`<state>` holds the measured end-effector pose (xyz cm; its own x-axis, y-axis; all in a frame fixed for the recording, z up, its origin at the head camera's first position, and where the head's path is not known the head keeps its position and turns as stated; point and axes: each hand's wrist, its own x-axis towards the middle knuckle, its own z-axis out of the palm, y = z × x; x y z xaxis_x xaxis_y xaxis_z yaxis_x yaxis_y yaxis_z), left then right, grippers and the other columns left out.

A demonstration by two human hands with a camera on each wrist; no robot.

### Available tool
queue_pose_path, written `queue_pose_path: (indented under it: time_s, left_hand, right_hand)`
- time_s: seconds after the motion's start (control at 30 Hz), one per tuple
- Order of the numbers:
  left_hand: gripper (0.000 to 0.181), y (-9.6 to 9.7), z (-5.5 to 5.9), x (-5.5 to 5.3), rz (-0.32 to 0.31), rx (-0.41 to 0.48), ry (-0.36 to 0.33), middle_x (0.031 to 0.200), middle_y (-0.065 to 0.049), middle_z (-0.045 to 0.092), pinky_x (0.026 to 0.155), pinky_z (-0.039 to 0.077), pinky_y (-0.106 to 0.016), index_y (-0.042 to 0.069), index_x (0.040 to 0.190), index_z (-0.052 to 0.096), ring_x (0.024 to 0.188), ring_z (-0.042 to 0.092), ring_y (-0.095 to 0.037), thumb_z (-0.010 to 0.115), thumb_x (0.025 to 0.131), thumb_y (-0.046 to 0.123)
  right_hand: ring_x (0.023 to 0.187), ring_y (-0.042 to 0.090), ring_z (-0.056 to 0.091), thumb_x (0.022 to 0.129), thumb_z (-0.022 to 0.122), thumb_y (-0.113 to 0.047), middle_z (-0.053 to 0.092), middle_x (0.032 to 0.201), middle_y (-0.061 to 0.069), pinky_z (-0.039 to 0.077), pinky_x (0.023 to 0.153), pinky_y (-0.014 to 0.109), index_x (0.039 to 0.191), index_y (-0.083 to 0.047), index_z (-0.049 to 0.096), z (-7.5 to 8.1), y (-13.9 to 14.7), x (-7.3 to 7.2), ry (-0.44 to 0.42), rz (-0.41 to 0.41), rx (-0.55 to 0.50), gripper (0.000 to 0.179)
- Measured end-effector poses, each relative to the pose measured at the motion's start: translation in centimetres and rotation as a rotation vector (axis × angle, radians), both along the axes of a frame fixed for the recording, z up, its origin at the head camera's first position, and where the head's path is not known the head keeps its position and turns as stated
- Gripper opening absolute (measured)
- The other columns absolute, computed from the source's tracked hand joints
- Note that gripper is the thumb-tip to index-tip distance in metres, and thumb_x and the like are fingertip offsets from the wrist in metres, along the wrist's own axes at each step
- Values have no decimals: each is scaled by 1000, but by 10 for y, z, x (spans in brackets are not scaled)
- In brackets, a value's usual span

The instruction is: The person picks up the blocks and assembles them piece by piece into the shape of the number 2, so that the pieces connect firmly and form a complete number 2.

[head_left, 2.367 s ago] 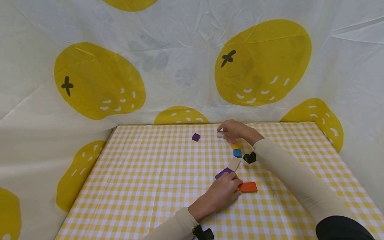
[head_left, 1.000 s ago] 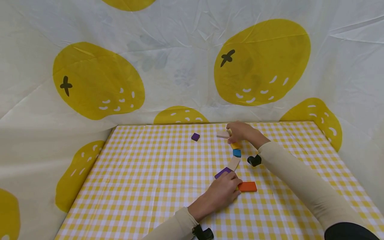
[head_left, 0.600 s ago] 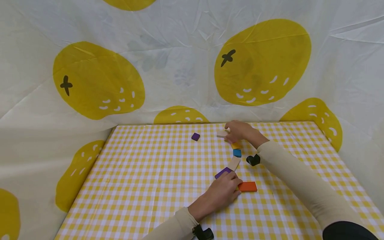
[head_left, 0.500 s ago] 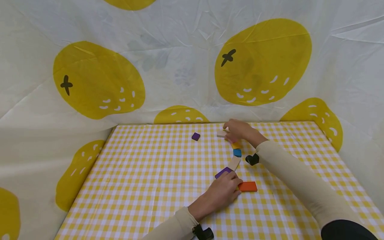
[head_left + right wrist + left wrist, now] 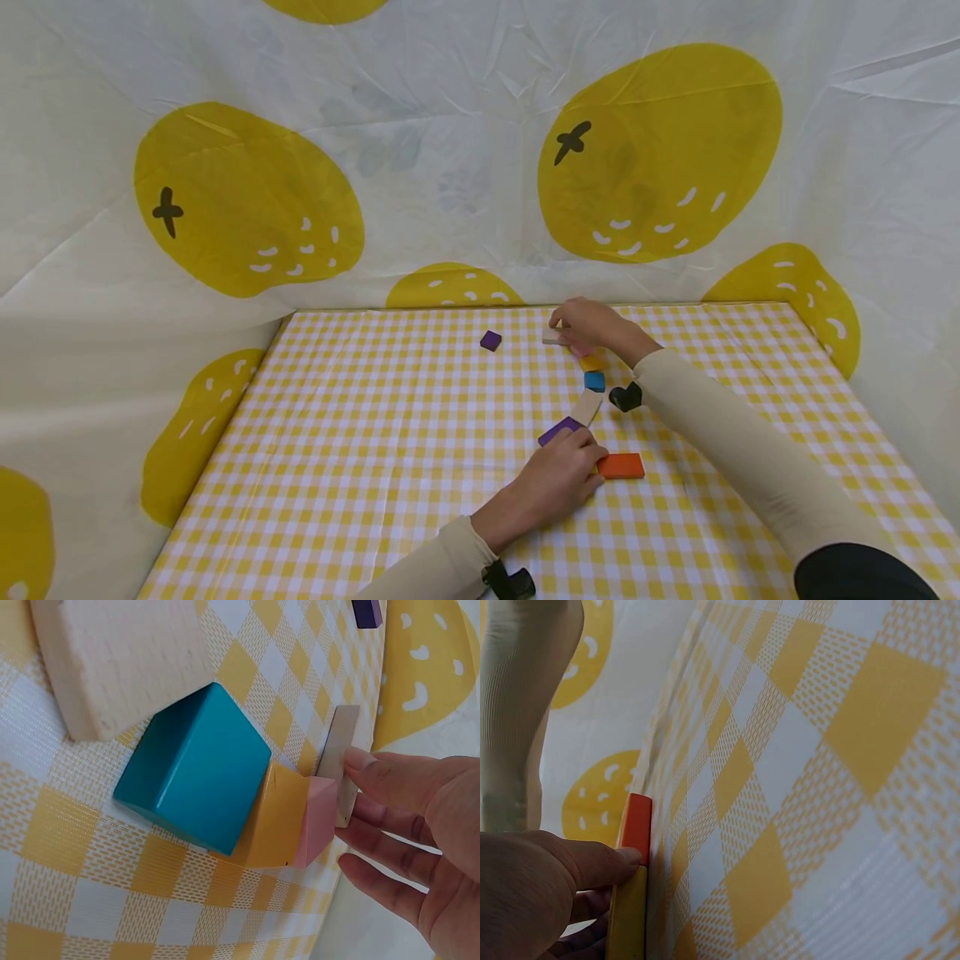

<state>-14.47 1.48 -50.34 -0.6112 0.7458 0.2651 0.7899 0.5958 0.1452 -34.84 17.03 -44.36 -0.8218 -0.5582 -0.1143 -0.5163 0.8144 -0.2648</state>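
A curving row of coloured blocks lies on the checked cloth. At its far end my right hand (image 5: 592, 323) holds a flat pale wooden block (image 5: 340, 739) between thumb and fingers. Beside that block come a pink block (image 5: 319, 814), a yellow-orange block (image 5: 279, 817) and a blue block (image 5: 594, 382). Nearer lie a pale wooden plank (image 5: 587, 407) and a purple block (image 5: 558, 430), partly hidden by my left hand (image 5: 557, 475). That hand grips a yellow block (image 5: 627, 919), its thumb at the joint with an orange-red block (image 5: 621, 466).
A small purple block (image 5: 491, 340) lies apart, left of the row's far end. The yellow-checked tablecloth (image 5: 360, 433) covers the table up to a white curtain (image 5: 450, 208) with yellow fruit prints behind it.
My right hand was farther right, near the pink block, a second ago; it has shifted slightly left over the pale wooden block. My left hand has stayed in place.
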Motion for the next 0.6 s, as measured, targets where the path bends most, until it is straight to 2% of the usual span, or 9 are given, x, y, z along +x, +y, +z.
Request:
queue_pose_path:
  time_s: [0.3, 0.6]
  left_hand:
    - [24, 0, 0, -1, 0, 0, -5, 106, 4, 62, 85, 43, -16, 16, 116, 74, 93, 56, -6, 71, 96, 30]
    - [25, 0, 0, 0, 10, -8, -17, 107, 5, 63, 86, 43, -16, 16, 116, 74, 94, 57, -6, 71, 96, 31]
  right_hand:
    - [95, 28, 67, 96, 70, -10, 73, 107, 14, 56, 86, 46, 126, -4, 71, 2, -1, 1, -45, 1, -22, 31]
    - [97, 28, 67, 96, 70, -13, 73, 108, 13, 56, 88, 47, 127, -6, 71, 1, -3, 1, -43, -24, 1, 31]
